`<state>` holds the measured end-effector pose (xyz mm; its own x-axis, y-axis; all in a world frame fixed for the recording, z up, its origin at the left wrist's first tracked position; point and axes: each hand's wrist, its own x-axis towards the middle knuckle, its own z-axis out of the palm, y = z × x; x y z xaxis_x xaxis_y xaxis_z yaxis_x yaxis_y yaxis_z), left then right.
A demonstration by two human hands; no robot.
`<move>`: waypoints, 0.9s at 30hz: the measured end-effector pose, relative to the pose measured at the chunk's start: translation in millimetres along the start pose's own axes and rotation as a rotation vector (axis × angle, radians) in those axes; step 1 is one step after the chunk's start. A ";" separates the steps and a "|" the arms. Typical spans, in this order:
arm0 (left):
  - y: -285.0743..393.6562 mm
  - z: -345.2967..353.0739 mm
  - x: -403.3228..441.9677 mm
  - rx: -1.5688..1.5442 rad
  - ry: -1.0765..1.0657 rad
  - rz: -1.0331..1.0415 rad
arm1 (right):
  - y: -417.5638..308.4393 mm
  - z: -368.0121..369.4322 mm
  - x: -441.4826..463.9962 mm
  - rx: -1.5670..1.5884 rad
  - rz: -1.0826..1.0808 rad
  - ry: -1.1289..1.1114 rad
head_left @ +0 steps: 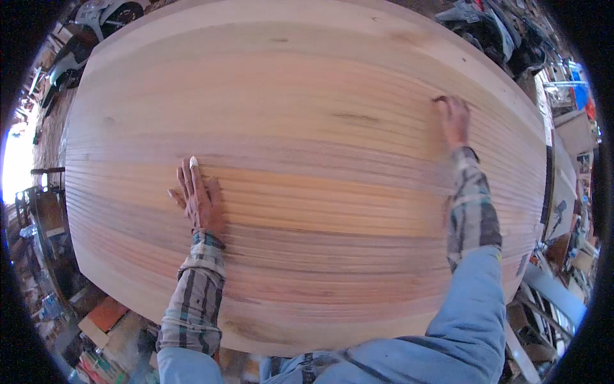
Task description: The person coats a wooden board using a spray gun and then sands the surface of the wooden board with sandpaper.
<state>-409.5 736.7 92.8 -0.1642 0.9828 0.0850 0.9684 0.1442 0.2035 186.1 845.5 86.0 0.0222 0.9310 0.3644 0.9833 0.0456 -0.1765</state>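
A large wooden panel (275,96) made of pale, yellow and pinkish-brown strips, with fine grooves running along its length, spreads under both hands. My left hand (203,203) lies flat on its left half with the fingers apart; one fingertip has a white covering. Farther out, over the right half, my right hand (455,120) is curled with its fingers bent down against the wood. A small dark edge shows at those fingertips, but blur and the hand hide what it is.
Motorbikes stand beyond the far corners, one at the upper left (105,19) and another at the upper right (495,32). Past the right edge is a board with a dark spray-gun picture (559,213). Wood offcuts (109,313) and clutter lie at the lower left.
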 end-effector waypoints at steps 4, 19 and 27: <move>3.8 0.3 -0.5 0.005 0.004 0.015 | -97.4 24.6 26.5 0.007 -0.191 0.044; -5.0 8.0 0.7 -0.030 0.044 0.010 | -213.7 88.2 72.7 0.029 -0.098 -0.205; 28.9 0.5 -2.2 -0.211 -0.007 0.048 | -29.0 5.6 9.5 0.182 0.076 -0.109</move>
<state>-381.0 738.8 98.0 -0.1170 0.9888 0.0931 0.9143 0.0706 0.3989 156.8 855.0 89.5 0.0657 0.9673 0.2448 0.9303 0.0293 -0.3655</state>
